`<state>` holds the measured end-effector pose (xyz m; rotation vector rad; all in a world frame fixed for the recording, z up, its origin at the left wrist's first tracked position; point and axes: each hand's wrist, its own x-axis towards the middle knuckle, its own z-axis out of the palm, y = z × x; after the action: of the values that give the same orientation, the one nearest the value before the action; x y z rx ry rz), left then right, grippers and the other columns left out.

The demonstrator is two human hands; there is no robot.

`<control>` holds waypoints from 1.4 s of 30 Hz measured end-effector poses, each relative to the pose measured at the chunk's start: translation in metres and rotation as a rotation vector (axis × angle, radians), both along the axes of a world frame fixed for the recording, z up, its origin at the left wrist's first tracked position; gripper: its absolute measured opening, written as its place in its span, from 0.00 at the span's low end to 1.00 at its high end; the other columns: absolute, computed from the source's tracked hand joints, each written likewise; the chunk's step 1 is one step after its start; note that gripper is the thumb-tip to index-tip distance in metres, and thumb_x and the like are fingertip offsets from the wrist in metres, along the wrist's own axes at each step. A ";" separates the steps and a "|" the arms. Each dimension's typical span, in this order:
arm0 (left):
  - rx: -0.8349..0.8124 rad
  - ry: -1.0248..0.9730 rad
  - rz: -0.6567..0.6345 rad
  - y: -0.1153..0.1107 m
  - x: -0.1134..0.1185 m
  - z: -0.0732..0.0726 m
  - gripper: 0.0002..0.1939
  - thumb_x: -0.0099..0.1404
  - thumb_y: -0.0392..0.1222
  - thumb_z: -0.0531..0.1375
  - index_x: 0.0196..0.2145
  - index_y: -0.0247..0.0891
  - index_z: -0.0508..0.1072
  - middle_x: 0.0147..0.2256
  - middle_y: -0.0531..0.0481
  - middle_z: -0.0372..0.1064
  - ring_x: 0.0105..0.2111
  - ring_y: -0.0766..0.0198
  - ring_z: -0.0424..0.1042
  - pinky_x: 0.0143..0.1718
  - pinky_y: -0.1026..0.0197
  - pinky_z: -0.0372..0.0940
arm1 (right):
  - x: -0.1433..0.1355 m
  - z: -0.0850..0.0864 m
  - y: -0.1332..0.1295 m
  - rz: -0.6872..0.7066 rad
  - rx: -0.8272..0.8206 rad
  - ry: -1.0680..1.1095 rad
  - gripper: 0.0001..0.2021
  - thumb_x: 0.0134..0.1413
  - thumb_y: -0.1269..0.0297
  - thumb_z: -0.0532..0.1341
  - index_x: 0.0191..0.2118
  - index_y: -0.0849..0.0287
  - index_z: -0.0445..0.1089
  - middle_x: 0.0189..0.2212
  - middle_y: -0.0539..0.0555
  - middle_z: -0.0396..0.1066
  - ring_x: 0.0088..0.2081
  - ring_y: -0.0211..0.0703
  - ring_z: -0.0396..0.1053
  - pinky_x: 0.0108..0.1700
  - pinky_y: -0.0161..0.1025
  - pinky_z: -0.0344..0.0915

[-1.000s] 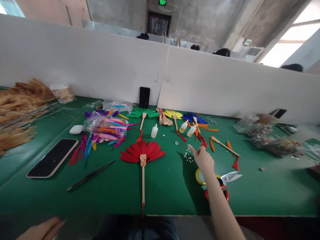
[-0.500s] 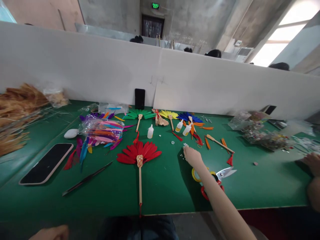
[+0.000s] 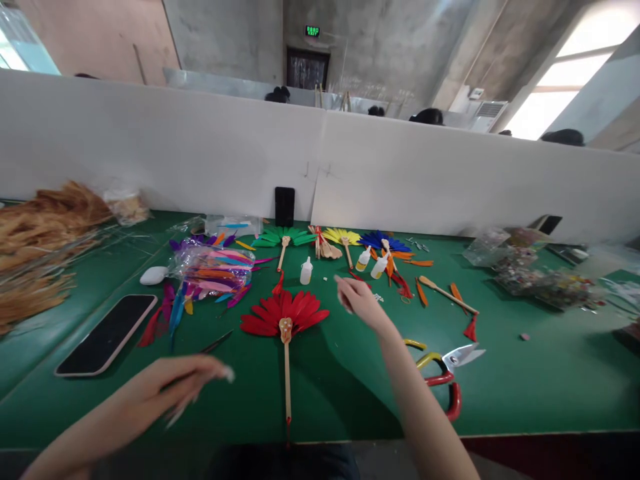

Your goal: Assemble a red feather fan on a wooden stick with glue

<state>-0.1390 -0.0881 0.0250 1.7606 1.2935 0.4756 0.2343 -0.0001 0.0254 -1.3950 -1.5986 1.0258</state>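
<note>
My left hand (image 3: 187,387) is over the lower left of the frame, fingers stretched forward and a little apart, and I see nothing held in it. Its fingertips are near a dark, thin tool (image 3: 218,341), partly covered by the hand. My right hand (image 3: 353,295) is right of the middle, its fingers curled in narrow; it is blurred, so I cannot tell whether I have something small between them.

The red fan (image 3: 285,313) lies between my hands at the centre, its feathers pointing up the frame and its wooden handle (image 3: 287,383) running down towards the table's near edge. Small pale dots sit on its middle.

Beyond it, I have a small white bottle (image 3: 306,272), with a green fan (image 3: 285,237), a yellow fan (image 3: 343,237) and a blue fan (image 3: 385,241) in a row behind. Some tiny white bits (image 3: 379,298) lie just beside my right hand. The scissors (image 3: 453,367) are at lower right, past my forearm. At left, a phone (image 3: 107,335) lies flat below the bag of coloured feathers (image 3: 215,267).
</note>
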 end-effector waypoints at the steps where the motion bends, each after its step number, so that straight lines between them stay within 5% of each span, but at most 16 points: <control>1: 0.009 -0.012 -0.025 0.018 0.023 0.016 0.16 0.65 0.49 0.50 0.45 0.45 0.72 0.24 0.53 0.68 0.20 0.68 0.64 0.22 0.67 0.61 | -0.015 0.000 0.004 0.040 -0.029 0.182 0.22 0.56 0.47 0.50 0.18 0.57 0.56 0.10 0.42 0.53 0.13 0.31 0.52 0.18 0.31 0.50; 3: 0.148 -0.092 0.006 0.053 0.066 0.037 0.17 0.64 0.48 0.51 0.49 0.45 0.69 0.27 0.53 0.69 0.26 0.67 0.67 0.28 0.66 0.64 | -0.043 -0.005 0.013 0.060 -0.072 0.389 0.22 0.53 0.48 0.54 0.17 0.57 0.56 0.10 0.42 0.53 0.12 0.30 0.50 0.16 0.30 0.47; 5: 0.242 -0.200 -0.042 0.086 0.101 0.040 0.21 0.60 0.47 0.56 0.52 0.44 0.66 0.34 0.51 0.71 0.35 0.64 0.70 0.38 0.62 0.65 | -0.061 -0.016 0.022 0.034 -0.078 0.447 0.22 0.52 0.47 0.53 0.17 0.57 0.57 0.10 0.42 0.53 0.12 0.29 0.50 0.15 0.31 0.45; 11: 0.146 -0.422 0.075 0.143 0.139 -0.006 0.11 0.54 0.45 0.62 0.32 0.35 0.74 0.25 0.48 0.73 0.24 0.64 0.70 0.30 0.62 0.66 | -0.066 -0.051 0.033 -0.080 -0.117 0.532 0.22 0.48 0.43 0.55 0.18 0.58 0.58 0.09 0.44 0.56 0.11 0.30 0.52 0.13 0.30 0.44; 15: 0.105 -0.471 0.120 0.143 0.135 -0.028 0.13 0.57 0.45 0.59 0.35 0.34 0.74 0.22 0.50 0.70 0.23 0.65 0.69 0.28 0.63 0.65 | -0.058 -0.055 0.032 -0.142 -0.143 0.573 0.23 0.48 0.42 0.55 0.18 0.58 0.58 0.09 0.43 0.56 0.11 0.30 0.52 0.13 0.30 0.45; 20: 0.198 -0.422 0.152 0.149 0.128 -0.035 0.18 0.64 0.48 0.51 0.46 0.36 0.70 0.16 0.60 0.51 0.15 0.71 0.55 0.20 0.67 0.56 | -0.052 -0.054 0.035 -0.225 -0.141 0.607 0.23 0.48 0.42 0.55 0.18 0.57 0.57 0.10 0.42 0.54 0.11 0.29 0.52 0.14 0.30 0.47; 25: 0.306 -0.200 0.110 0.174 0.147 -0.035 0.24 0.55 0.49 0.61 0.48 0.39 0.69 0.33 0.49 0.69 0.35 0.60 0.68 0.36 0.60 0.63 | -0.043 -0.059 0.041 -0.262 -0.070 0.500 0.24 0.49 0.42 0.55 0.17 0.58 0.57 0.11 0.43 0.55 0.12 0.30 0.53 0.15 0.30 0.49; 28: 0.300 -0.184 0.052 0.190 0.171 -0.037 0.33 0.45 0.45 0.67 0.50 0.39 0.68 0.46 0.43 0.68 0.46 0.52 0.66 0.47 0.53 0.59 | -0.036 -0.061 0.043 -0.276 -0.049 0.438 0.24 0.49 0.41 0.54 0.18 0.57 0.57 0.12 0.44 0.57 0.12 0.30 0.54 0.15 0.30 0.50; 32: 0.275 -0.209 0.059 0.201 0.193 -0.041 0.23 0.45 0.46 0.67 0.40 0.36 0.74 0.38 0.43 0.73 0.40 0.50 0.69 0.44 0.53 0.60 | -0.027 -0.059 0.041 -0.287 -0.017 0.194 0.23 0.55 0.45 0.50 0.18 0.56 0.57 0.12 0.45 0.59 0.13 0.33 0.57 0.17 0.31 0.53; 36: 0.268 -0.276 0.124 0.196 0.189 -0.030 0.18 0.50 0.48 0.65 0.35 0.34 0.73 0.36 0.42 0.73 0.41 0.49 0.69 0.44 0.52 0.60 | -0.017 -0.059 0.036 -0.323 -0.003 -0.379 0.21 0.59 0.53 0.49 0.17 0.56 0.57 0.16 0.51 0.65 0.22 0.40 0.66 0.24 0.33 0.54; 40: 0.180 -0.482 0.080 0.172 0.173 -0.004 0.19 0.61 0.51 0.56 0.43 0.35 0.68 0.44 0.42 0.71 0.48 0.52 0.67 0.46 0.54 0.61 | -0.010 -0.060 0.034 -0.358 -0.062 -0.502 0.19 0.55 0.55 0.55 0.17 0.56 0.60 0.18 0.54 0.67 0.26 0.45 0.68 0.24 0.34 0.51; 42: -0.024 -0.802 0.003 0.154 0.165 0.009 0.16 0.64 0.49 0.54 0.44 0.35 0.67 0.47 0.41 0.70 0.52 0.52 0.64 0.49 0.53 0.60 | -0.008 -0.059 0.033 -0.369 -0.074 -0.548 0.16 0.52 0.54 0.58 0.18 0.56 0.62 0.20 0.54 0.69 0.27 0.45 0.68 0.24 0.34 0.50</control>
<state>0.0259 0.0662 0.0336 1.3169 0.7181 1.0305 0.2265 0.0326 -0.0338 -2.0532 -1.5874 0.5094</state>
